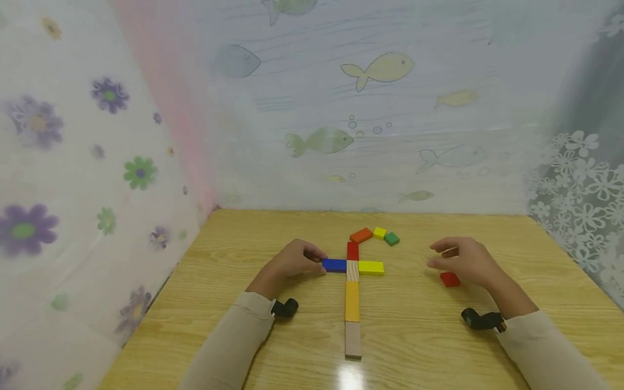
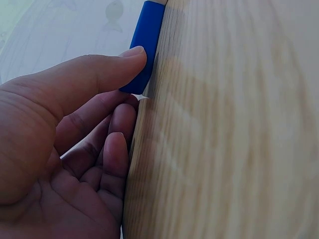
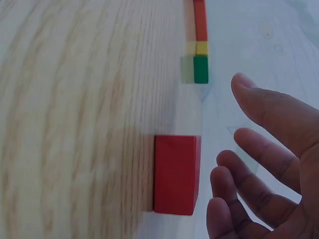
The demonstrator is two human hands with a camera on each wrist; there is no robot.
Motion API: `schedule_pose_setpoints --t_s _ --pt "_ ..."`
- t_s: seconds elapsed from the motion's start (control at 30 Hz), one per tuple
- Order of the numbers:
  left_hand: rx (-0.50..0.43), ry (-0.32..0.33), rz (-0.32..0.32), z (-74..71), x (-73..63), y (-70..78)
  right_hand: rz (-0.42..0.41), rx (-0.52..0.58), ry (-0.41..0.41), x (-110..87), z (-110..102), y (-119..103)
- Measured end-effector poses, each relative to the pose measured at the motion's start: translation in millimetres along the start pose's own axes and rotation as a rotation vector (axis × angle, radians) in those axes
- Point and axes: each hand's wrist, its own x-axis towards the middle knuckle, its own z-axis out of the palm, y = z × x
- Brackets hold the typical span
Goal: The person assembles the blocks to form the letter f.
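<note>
In the head view, my left hand (image 1: 291, 260) pinches the left end of a blue block (image 1: 335, 265), thumb on its near side. The left wrist view shows the thumb against the blue block (image 2: 148, 30), which lies on the table. The blue block touches a striped wood block (image 1: 352, 271); a yellow block (image 1: 371, 267) lies on the other side. Over a loose red block (image 1: 449, 279) hovers my right hand (image 1: 467, 261), its fingers relaxed and holding nothing. The right wrist view has that red block (image 3: 174, 174) beside the fingers, apart from them.
Above the striped block lies another red block (image 1: 353, 251), with orange (image 1: 361, 235), small yellow (image 1: 379, 233) and green (image 1: 392, 238) blocks curving right. Below run an orange-yellow block (image 1: 352, 301) and a plain one (image 1: 353, 339). Patterned curtains (image 1: 312, 108) border the wooden table (image 1: 414, 336).
</note>
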Motion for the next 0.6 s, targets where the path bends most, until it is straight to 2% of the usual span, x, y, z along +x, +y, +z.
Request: schedule_pose_setpoints --t_s 0.23,0.6 --pt "-0.006 -0.012 0.006 0.1 -0.8 0.4 -0.016 0.022 -0.002 -4.7 -1 13" --pt "-0.003 -0.003 -0.02 0.3 -2.2 5.5 -0.04 0.084 -0.055 -6.5 -7 27"
